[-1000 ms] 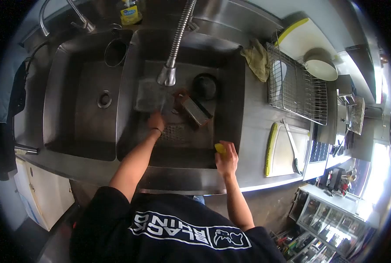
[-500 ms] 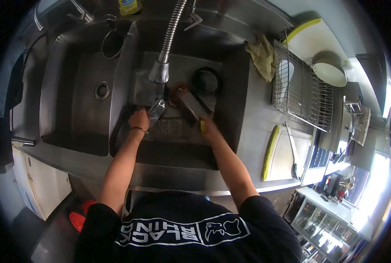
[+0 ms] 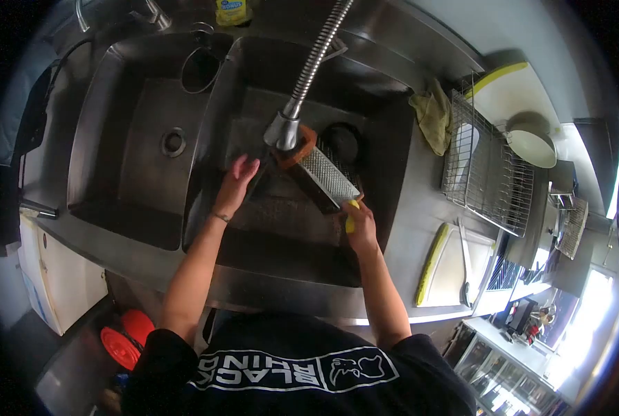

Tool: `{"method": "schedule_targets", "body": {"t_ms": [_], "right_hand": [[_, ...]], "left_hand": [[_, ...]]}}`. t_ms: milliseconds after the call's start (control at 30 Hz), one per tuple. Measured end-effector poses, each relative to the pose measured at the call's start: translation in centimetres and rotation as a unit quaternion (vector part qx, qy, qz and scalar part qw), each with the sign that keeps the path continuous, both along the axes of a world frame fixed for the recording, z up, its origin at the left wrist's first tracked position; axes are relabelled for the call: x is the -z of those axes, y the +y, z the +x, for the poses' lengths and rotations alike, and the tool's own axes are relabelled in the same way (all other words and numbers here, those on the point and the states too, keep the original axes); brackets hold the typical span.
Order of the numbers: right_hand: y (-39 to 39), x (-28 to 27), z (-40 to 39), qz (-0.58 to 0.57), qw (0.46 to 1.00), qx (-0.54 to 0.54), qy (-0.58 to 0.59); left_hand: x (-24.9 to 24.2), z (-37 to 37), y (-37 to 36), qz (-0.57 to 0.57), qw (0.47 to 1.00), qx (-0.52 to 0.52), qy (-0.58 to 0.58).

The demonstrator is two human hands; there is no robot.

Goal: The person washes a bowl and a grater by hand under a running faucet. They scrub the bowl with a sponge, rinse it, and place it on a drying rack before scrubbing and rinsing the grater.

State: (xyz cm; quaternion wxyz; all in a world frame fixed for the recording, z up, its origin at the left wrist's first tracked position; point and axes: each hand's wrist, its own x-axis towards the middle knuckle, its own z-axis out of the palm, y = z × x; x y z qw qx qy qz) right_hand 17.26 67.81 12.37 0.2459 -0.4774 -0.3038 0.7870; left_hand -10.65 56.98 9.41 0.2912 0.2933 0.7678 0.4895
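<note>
A metal grater (image 3: 329, 175) with a brown-orange rim at its far end lies slantwise below the spray tap head (image 3: 282, 133). My right hand (image 3: 362, 223) is closed at the grater's near end, with a yellow sponge (image 3: 352, 216) also in its grip. To the left, over the deep sink basin (image 3: 254, 267), my left hand (image 3: 238, 179) is empty, its fingers apart. A round black pan-like item (image 3: 341, 143) rests in the basin behind the grater, partly hidden.
A second basin (image 3: 146, 139) with a drain lies left, a metal-rimmed vessel (image 3: 201, 71) at its back. On the right are a green cloth (image 3: 433, 119), a wire dish rack (image 3: 486, 177) and a cutting board (image 3: 448, 270) bearing a long utensil. A yellow packet (image 3: 232, 11) stands behind.
My left hand has let go of a shiny, clear-looking piece and opened. The grater has turned, showing its toothed face. The flat toothed piece on the basin floor no longer shows. The view has shifted.
</note>
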Motion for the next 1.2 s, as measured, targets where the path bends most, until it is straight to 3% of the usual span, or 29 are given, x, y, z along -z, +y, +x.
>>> {"method": "schedule_targets", "body": {"t_ms": [33, 67, 100, 133, 167, 233, 267, 300, 333, 400, 467, 500, 533, 600, 667, 767, 800, 833, 867, 933, 967, 1033, 1067, 1100, 1133, 1167, 1200], "right_hand": [[-0.3, -1.6, -0.8, -0.001, 1.000, -0.002, 0.001], [-0.7, -2.9, -1.6, 0.031, 0.999, -0.010, -0.001], [-1.0, -3.3, -2.4, 0.065, 0.998, -0.017, -0.002], [-1.3, -3.0, -2.9, 0.136, 0.987, -0.050, -0.066], [-1.7, -3.4, -3.8, 0.136, 0.987, -0.050, -0.065], [-2.7, -4.7, -5.5, 0.255, 0.936, -0.175, -0.168], [-3.0, -5.6, -6.3, 0.255, 0.936, -0.174, -0.168], [-3.2, -6.5, -7.2, 0.408, 0.856, -0.250, -0.198], [-3.1, -7.5, -7.8, 0.546, 0.743, -0.316, -0.222], [-2.1, -10.1, -8.4, 0.521, 0.766, -0.342, -0.158], [0.3, -10.5, -7.7, 0.449, 0.808, -0.371, -0.089], [1.9, -10.8, -7.0, 0.397, 0.839, -0.350, -0.124], [3.5, -8.9, -6.6, 0.327, 0.902, -0.263, -0.101], [7.9, -5.7, -6.8, 0.412, 0.863, -0.227, -0.182], [11.6, -2.8, -7.7, 0.337, 0.896, -0.190, -0.219], [16.2, 8.8, -8.5, 0.351, 0.873, -0.156, -0.300], [16.8, 12.3, -8.6, 0.377, 0.806, -0.180, -0.420], [16.7, 14.9, -8.5, 0.394, 0.723, -0.203, -0.529], [16.4, 16.6, -8.3, 0.388, 0.727, -0.206, -0.528], [15.7, 19.5, -8.0, 0.493, 0.609, -0.266, -0.561], [15.2, 19.3, -8.7, 0.488, 0.614, -0.271, -0.559], [15.6, 18.7, -10.3, 0.355, 0.480, -0.490, -0.635], [17.6, 23.1, -9.8, 0.370, 0.539, -0.405, -0.639], [19.1, 27.2, -8.4, 0.369, 0.539, -0.407, -0.638], [20.4, 30.6, -6.7, 0.448, 0.579, -0.385, -0.561], [19.8, 28.0, -7.3, 0.521, 0.611, -0.358, -0.477], [19.2, 24.9, -7.5, 0.442, 0.701, -0.340, -0.445]], "left_hand": [[-0.1, -0.2, 0.0, 0.002, 0.972, 0.018, -0.235], [-0.3, -0.4, 0.0, 0.004, 0.889, 0.036, -0.456], [-0.6, -0.1, 0.1, 0.004, 0.890, 0.035, -0.454], [-1.1, 0.8, 0.6, 0.119, 0.842, 0.066, -0.521], [-2.3, 1.9, 1.1, 0.231, 0.776, 0.096, -0.579], [-3.4, 2.9, 2.0, 0.253, 0.778, 0.121, -0.563], [-3.0, 3.1, 2.5, 0.248, 0.775, 0.053, -0.579], [-2.6, 3.1, 2.9, 0.243, 0.768, -0.015, -0.593], [-2.0, 2.7, 3.0, 0.243, 0.768, -0.013, -0.592], [-1.1, 1.4, 3.2, 0.279, 0.664, -0.091, -0.688], [-1.6, 0.6, 3.2, 0.305, 0.649, -0.034, -0.697], [-2.1, 0.2, 3.3, 0.330, 0.629, 0.023, -0.704], [-3.6, 0.5, 3.5, 0.310, 0.660, -0.019, -0.684], [-3.9, 0.6, 3.8, 0.302, 0.668, -0.040, -0.679], [-1.7, -0.1, 3.9, 0.293, 0.687, -0.045, -0.664], [-0.5, -0.3, 3.1, 0.311, 0.656, -0.015, -0.688], [-3.6, 0.0, 3.6, 0.314, 0.624, -0.081, -0.711], [-3.6, 0.1, 3.6, 0.307, 0.626, -0.084, -0.711], [-3.6, 0.1, 3.6, 0.304, 0.633, -0.085, -0.707], [-3.6, 0.2, 3.5, 0.300, 0.645, -0.089, -0.698], [-3.6, 0.2, 3.5, 0.297, 0.651, -0.092, -0.693], [-3.5, 0.2, 3.3, 0.293, 0.661, -0.096, -0.684], [-3.4, 0.2, 3.3, 0.293, 0.666, -0.097, -0.680], [-3.2, 0.2, 3.2, 0.294, 0.669, -0.095, -0.676], [-3.1, 0.2, 3.2, 0.297, 0.672, -0.093, -0.672], [-2.9, 0.3, 3.1, 0.301, 0.674, -0.089, -0.668], [-2.7, 0.3, 3.1, 0.305, 0.676, -0.084, -0.665]]}}
